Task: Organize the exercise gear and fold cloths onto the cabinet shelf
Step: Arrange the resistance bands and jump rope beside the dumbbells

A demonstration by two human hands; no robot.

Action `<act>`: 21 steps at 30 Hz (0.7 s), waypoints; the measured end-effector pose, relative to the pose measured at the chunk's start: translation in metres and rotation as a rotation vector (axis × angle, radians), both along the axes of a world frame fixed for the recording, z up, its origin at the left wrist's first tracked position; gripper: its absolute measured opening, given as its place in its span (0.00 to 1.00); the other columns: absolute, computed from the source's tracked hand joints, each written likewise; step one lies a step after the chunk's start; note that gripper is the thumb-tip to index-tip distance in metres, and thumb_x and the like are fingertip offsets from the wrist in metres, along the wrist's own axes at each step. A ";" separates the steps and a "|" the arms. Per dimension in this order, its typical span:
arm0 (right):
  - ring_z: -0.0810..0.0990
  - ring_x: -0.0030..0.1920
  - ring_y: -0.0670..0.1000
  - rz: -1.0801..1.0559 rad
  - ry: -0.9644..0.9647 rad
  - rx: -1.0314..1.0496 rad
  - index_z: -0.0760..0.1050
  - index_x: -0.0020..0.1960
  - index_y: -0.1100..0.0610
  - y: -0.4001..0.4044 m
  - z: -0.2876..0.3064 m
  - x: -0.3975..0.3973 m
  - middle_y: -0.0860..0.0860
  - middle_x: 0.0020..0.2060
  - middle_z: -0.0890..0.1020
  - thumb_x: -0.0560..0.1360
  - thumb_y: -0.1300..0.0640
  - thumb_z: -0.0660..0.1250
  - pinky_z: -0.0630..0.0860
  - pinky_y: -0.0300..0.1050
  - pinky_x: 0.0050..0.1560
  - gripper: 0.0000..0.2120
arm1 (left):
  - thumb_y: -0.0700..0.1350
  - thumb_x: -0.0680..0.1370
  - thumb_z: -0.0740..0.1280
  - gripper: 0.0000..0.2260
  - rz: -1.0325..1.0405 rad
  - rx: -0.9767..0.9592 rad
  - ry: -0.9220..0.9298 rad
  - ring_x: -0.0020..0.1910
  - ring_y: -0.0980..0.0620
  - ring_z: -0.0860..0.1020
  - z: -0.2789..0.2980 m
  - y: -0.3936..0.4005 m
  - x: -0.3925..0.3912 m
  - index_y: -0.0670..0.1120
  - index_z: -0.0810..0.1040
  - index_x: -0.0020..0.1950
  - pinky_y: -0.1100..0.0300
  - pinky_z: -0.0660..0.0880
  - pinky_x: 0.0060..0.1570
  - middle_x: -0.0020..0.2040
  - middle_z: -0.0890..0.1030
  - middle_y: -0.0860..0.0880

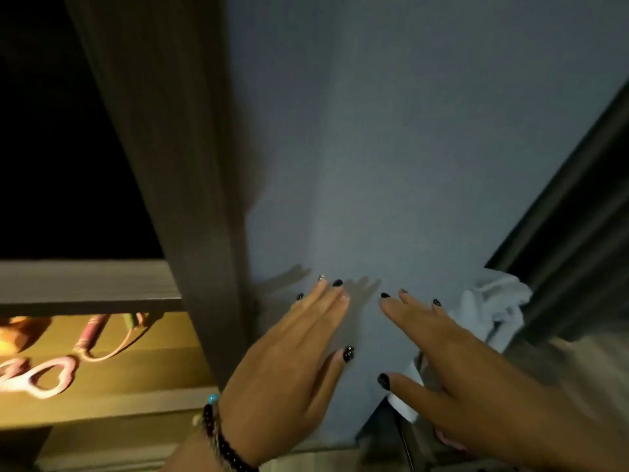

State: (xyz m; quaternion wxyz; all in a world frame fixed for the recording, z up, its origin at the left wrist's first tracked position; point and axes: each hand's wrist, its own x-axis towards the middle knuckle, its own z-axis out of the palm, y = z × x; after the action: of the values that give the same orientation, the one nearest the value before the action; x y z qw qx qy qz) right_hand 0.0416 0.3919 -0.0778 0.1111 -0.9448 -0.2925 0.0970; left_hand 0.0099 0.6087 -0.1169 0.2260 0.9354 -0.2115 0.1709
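Dim cabinet [190, 165] woodwork frames the view, with a lit shelf [102, 362] at near left carrying pink exercise gear [41, 376]. Nearest, the left hand [289, 362] and right hand [452, 362] lie flat, fingers straight, pressing a large blue-grey cloth [374, 165] whose long axis runs away from them. A crumpled white cloth [493, 308] lies just right of the right hand, the nearer grip for it.
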 end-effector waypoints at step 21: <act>0.58 0.75 0.47 -1.075 0.294 0.203 0.45 0.78 0.48 -0.224 -0.173 -0.059 0.46 0.78 0.50 0.75 0.42 0.65 0.55 0.38 0.68 0.40 | 0.50 0.82 0.58 0.34 -0.663 0.150 0.561 0.77 0.56 0.36 -0.169 -0.257 0.090 0.53 0.34 0.75 0.62 0.43 0.75 0.77 0.37 0.55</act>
State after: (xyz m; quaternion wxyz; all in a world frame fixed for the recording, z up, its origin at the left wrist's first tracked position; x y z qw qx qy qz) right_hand -0.0178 0.1679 -0.2504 0.2748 -0.9220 0.2405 0.1285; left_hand 0.0999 0.3513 -0.2860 0.2489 0.8408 -0.4426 -0.1875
